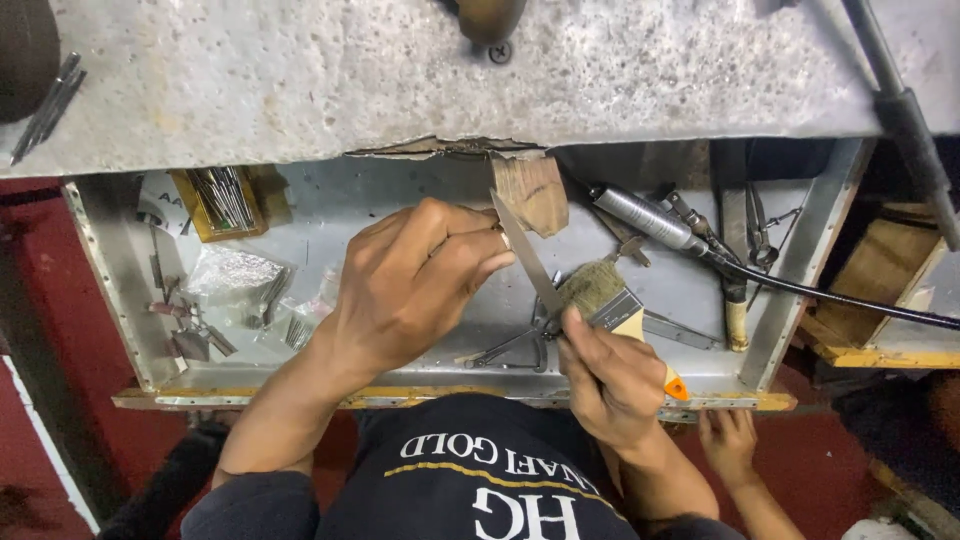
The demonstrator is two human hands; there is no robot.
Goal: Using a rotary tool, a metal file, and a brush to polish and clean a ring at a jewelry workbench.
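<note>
The left hand (415, 275) is pinching something unseen against the wooden bench pin (532, 190); the right hand (610, 380) is gripping a flat file (530, 262) — a slip risks scraping fingers.

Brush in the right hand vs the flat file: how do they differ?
The brush has a broad bristle head and a pale handle with an orange tip; the flat file is a thin, bare grey metal strip. The right hand grips the brush, the left hand the file. Both hang over the open drawer, crossing.

The left hand (415, 285) hides whatever its fingertips pinch against the wooden block (533, 192).
</note>
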